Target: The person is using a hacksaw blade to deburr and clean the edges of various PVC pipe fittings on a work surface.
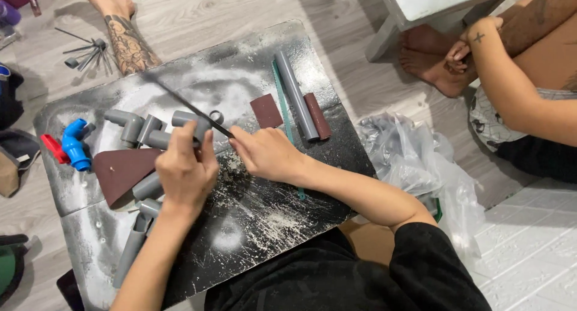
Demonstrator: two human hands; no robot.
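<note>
My left hand (183, 170) grips a grey plastic pipe fitting (180, 120) on a dusty black board (258, 221). My right hand (264, 153) holds the near end of a thin dark saw blade (186, 103), which slants up to the left across the fitting. Several more grey pipe elbows and fittings (129, 123) lie just left of my left hand. Short grey pipe pieces (135, 242) run beneath my left forearm. A brown sheet of sandpaper (120, 170) lies under them.
A long grey pipe (294, 94), brown sandpaper pieces (266, 111) and a green ruler lie at the board's far right. A blue valve (75, 144) with a red handle sits at left. Another person's arm and feet (445, 58) are at top right, a plastic bag (421, 167) at right.
</note>
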